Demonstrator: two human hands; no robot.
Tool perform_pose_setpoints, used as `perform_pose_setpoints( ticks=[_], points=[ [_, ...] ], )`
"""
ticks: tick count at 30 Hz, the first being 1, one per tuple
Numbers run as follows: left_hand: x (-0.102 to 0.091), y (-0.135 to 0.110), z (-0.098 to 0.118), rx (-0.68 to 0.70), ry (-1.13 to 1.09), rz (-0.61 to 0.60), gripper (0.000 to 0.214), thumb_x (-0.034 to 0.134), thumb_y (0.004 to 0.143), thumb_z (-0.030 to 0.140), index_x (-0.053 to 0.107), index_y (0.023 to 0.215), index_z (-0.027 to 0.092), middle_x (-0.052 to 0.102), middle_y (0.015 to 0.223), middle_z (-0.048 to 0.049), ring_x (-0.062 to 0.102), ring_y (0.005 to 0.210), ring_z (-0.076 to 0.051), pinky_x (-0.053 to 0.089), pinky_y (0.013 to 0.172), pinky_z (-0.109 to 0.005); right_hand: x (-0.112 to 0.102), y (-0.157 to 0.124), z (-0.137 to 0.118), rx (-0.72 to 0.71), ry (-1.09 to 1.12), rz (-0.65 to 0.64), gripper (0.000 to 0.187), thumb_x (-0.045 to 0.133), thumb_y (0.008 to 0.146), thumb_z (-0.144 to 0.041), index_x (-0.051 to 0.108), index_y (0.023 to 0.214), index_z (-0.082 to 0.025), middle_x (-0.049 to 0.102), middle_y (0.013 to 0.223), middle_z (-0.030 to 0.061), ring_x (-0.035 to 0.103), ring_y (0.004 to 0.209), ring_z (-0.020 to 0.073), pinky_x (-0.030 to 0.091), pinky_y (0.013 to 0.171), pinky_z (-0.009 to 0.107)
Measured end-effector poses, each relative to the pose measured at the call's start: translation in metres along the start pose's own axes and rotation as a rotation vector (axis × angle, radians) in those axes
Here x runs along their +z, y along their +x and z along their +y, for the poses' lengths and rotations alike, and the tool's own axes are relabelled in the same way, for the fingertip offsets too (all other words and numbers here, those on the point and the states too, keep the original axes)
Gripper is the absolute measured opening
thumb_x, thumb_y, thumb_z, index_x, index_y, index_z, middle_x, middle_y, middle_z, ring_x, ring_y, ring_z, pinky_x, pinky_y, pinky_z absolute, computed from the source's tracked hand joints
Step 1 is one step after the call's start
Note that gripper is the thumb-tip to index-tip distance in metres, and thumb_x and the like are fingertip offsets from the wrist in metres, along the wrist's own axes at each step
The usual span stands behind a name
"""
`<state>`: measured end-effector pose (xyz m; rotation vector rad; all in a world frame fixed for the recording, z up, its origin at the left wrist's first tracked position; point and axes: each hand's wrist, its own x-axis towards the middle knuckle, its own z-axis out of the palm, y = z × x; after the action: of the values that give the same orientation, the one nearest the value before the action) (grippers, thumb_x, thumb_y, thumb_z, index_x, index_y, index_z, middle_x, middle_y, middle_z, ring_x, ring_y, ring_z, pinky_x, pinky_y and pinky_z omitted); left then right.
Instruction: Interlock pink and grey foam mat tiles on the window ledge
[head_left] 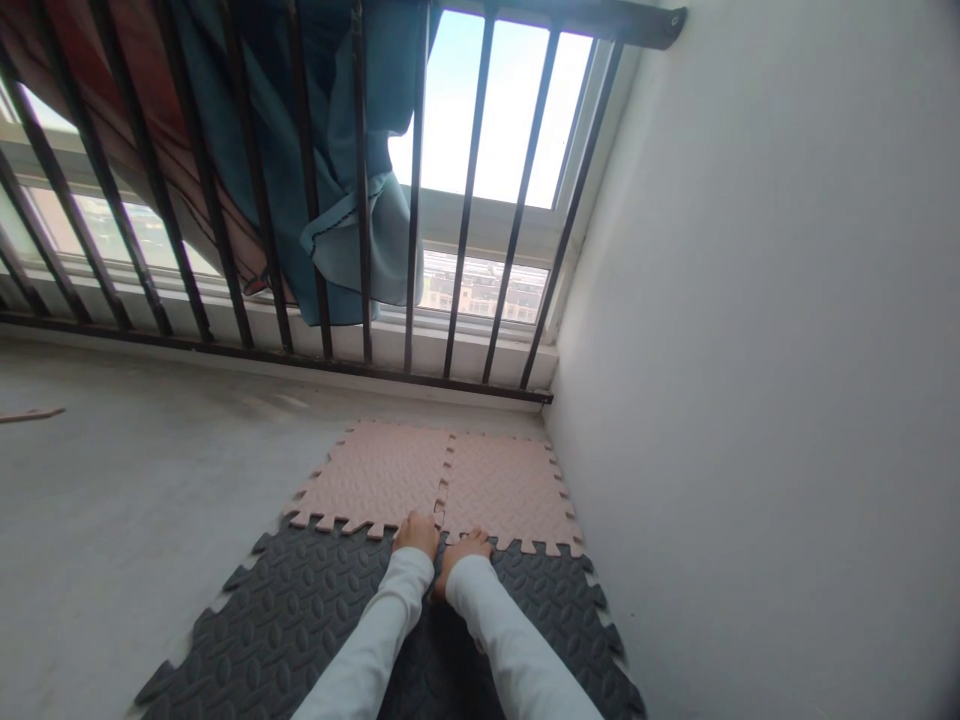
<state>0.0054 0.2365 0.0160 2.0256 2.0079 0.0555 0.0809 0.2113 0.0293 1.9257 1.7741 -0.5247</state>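
Observation:
Two pink foam mat tiles, a left tile (379,465) and a right tile (514,485), lie side by side with a toothed seam between them. Their near edges meet or overlap the dark foam mat (322,590); how far the teeth interlock I cannot tell. My left hand (416,533) is closed at the near edge of the left pink tile, close to the seam. Just right of the seam, my right hand (466,548) has its fingers bent over the right pink tile's near edge. The fingertips are partly hidden.
A white wall (750,400) runs along the right side of the mats. Beyond them stands a dark metal railing (409,250) before a window (517,110), with blue and reddish curtains (277,130) behind the bars. Grey floor (112,520) extends on the left.

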Motion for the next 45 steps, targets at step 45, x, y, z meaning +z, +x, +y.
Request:
perform_pose_setpoints(
  ticks=[45],
  points=[
    [0.028,-0.013,-0.053,0.272,0.127,-0.045,0.055,0.025,0.081,0.030,0.029,0.130,0.007,0.021,0.141,-0.0097,0.019,0.130,-0.021,0.023,0.105,-0.038,0.004,-0.001,0.002,0.008,-0.018,0.044,0.107,0.065,0.044,-0.061,0.032,0.130,-0.006,0.017,0.138,0.0260,0.015,0.125,0.0413,0.022,0.096,0.053]
  ],
)
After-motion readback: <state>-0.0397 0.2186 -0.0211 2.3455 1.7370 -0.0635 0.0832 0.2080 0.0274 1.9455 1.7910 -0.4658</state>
